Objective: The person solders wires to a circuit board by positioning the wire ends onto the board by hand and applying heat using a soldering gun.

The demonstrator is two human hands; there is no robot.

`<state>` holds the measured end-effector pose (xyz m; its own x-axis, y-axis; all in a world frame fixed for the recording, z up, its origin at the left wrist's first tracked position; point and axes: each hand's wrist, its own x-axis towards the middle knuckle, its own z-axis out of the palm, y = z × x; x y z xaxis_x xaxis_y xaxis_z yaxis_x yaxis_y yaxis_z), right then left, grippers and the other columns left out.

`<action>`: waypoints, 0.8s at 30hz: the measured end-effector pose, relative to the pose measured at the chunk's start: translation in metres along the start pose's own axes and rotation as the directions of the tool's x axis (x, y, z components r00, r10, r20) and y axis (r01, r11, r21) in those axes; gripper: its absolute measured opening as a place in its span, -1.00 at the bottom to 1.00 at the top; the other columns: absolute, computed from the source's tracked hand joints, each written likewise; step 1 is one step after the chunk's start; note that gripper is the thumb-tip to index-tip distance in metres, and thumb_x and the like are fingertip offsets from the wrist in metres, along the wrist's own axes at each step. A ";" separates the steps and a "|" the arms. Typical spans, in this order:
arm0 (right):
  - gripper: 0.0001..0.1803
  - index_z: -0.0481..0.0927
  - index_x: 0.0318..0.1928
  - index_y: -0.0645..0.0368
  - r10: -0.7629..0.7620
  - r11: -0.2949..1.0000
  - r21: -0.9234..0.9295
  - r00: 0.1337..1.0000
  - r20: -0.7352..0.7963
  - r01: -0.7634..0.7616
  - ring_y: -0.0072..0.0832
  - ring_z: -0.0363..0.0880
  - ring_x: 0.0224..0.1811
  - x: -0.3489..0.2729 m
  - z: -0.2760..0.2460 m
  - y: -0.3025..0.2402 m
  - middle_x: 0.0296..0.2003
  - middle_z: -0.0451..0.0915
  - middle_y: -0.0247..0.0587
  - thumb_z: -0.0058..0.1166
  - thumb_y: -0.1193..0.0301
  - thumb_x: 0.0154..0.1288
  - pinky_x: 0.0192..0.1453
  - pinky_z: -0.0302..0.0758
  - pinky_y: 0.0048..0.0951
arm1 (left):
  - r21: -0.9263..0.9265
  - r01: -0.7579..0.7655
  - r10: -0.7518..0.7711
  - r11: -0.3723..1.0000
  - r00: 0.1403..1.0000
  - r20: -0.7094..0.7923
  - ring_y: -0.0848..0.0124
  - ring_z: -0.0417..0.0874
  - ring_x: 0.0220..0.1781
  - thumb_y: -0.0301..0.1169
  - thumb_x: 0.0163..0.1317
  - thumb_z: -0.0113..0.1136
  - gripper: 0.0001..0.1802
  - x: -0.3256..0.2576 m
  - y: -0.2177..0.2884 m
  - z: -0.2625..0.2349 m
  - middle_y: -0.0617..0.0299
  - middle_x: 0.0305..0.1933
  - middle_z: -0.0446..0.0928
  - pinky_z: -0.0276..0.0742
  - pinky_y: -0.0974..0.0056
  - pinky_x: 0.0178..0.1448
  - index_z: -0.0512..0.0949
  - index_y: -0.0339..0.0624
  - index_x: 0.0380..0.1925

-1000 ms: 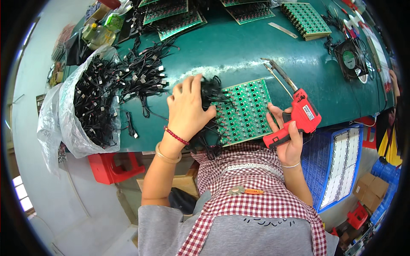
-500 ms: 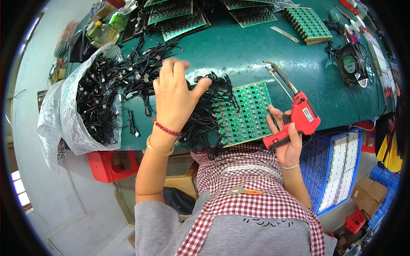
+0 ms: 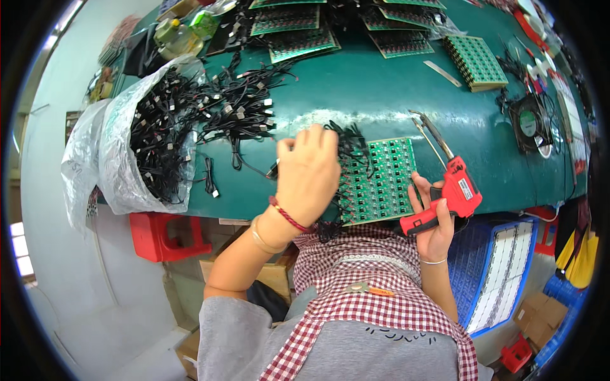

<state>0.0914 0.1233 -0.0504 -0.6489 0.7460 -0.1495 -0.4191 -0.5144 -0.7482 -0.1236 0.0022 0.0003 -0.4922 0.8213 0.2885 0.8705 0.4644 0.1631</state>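
Observation:
My left hand (image 3: pixel 309 170) is over the black cables at the left edge of a green circuit board (image 3: pixel 380 181), with its fingers curled inward. What lies in its fingers is hidden behind the back of the hand. A cluster of black cables (image 3: pixel 351 145) lies across the board's upper left corner. Beside my left wrist a black connector (image 3: pixel 273 170) shows. My right hand (image 3: pixel 435 232) holds a red soldering gun (image 3: pixel 459 190) by its handle, off the board's right side. The gun's metal tip points up and left, clear of the board.
A clear plastic bag (image 3: pixel 111 159) full of black USB cables lies open at left, with loose cables (image 3: pixel 238 105) spilling beside it. Stacked boards (image 3: pixel 289 22) stand at the back, with another stack (image 3: pixel 476 60) at back right. A small fan (image 3: pixel 530 124) sits at far right.
My left hand has moved right and down, and its spread fingers have curled in over the cables. My right hand still holds the soldering gun. The whole view has shifted slightly.

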 end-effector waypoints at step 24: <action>-0.66 0.33 0.08 0.12 0.000 1.000 -0.017 1.000 -0.017 0.000 -0.08 0.27 0.37 -0.001 -0.002 -0.001 0.11 0.47 0.06 0.03 0.29 0.39 0.46 0.16 0.02 | 0.120 -0.179 0.158 0.977 0.973 0.167 0.23 0.62 -0.15 -0.39 0.10 0.17 -0.88 0.058 -0.052 -0.054 0.17 -0.27 0.61 0.44 0.09 0.01 0.58 -0.15 -0.36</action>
<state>0.0938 0.1240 -0.0506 -0.6376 0.7534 -0.1605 -0.4083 -0.5072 -0.7590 -0.1970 0.0081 0.0592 -0.3418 0.9279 0.1491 0.9381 0.3464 -0.0056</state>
